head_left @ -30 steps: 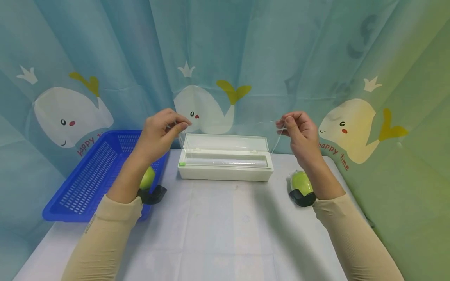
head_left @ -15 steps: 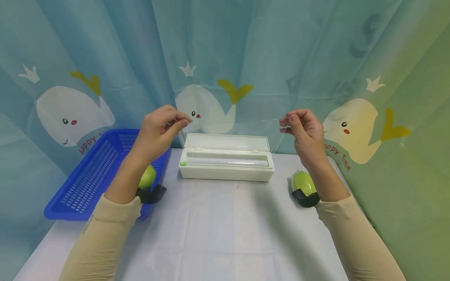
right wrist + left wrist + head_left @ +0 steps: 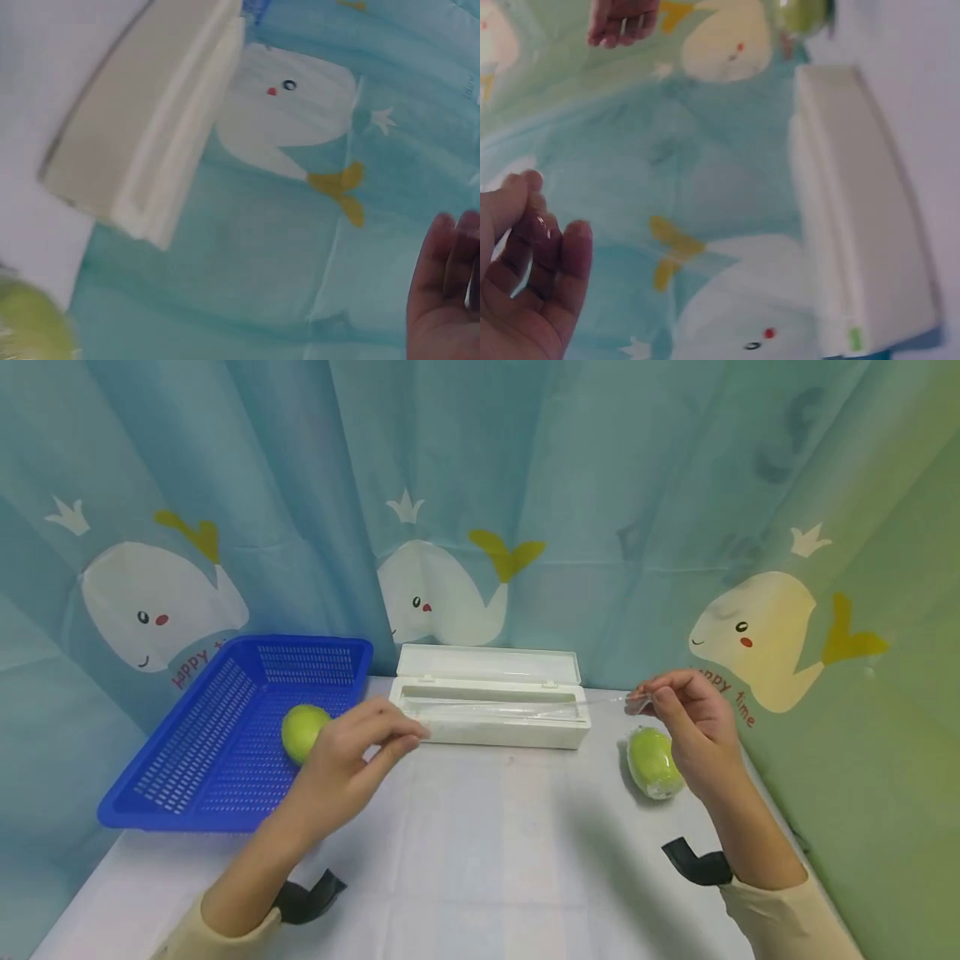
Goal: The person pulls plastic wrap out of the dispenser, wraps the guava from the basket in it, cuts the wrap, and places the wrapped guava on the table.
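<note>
A sheet of clear cling film [image 3: 611, 700] stretches between my hands, in front of the cling film box and hard to make out. My left hand [image 3: 360, 756] pinches its left end between thumb and fingers, to the right of the basket. Its right end is pinched by my right hand [image 3: 697, 722], raised above a green fruit in clear wrap [image 3: 652, 762]. The white cling film box [image 3: 487, 733] stands at the back with its lid raised. Whether the sheet still joins the roll, I cannot tell. Both wrist views show the box [image 3: 885, 195] from the side.
On the left, a blue plastic basket [image 3: 180, 821] holds one green fruit [image 3: 302, 732]. A patterned curtain [image 3: 585, 527] hangs behind the white-covered table [image 3: 480, 868] and along its right side.
Both hands have come down and nearer to me, bringing the film from above the box to in front of it. My right hand has shifted right. Both green fruits now show fully.
</note>
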Demonstrator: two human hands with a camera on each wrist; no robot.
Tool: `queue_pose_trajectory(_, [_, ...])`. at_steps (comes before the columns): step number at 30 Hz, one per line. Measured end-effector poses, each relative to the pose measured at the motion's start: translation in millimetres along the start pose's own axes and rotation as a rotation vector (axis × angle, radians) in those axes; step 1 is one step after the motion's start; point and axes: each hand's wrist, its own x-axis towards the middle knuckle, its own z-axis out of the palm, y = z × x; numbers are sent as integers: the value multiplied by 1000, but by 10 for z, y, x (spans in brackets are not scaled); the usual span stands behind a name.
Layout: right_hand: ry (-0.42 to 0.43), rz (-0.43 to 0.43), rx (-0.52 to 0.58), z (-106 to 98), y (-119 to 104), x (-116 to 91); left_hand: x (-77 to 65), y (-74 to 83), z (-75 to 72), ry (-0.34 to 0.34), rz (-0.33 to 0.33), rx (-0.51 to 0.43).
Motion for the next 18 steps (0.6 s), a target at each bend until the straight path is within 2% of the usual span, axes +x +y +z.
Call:
queue_pose_trajectory(2, [-48,-26,25,-34,-3,-150,-162,44,51,-20,21,-3])
queue_pose_trajectory(4, [-84,-40,15,-55,4,-290,-302,62,98,-29,84,5])
queue_pose_trajectory(7, [-121,-33,-24,-65,17,-486,-493,48,160,-60,169,13])
queue_pose_trajectory(9, [-158,-21,-39,-58,31,-611,-610,15,207,-93,202,10])
queue_pose_trajectory(14, [-299,9,-67,-29,101,-891,-896,-89,310,-170,181,-5])
queue_pose_trajectory(18, [-379,41,-213,6,152,-1042,-1076,-153,337,-193,149,9])
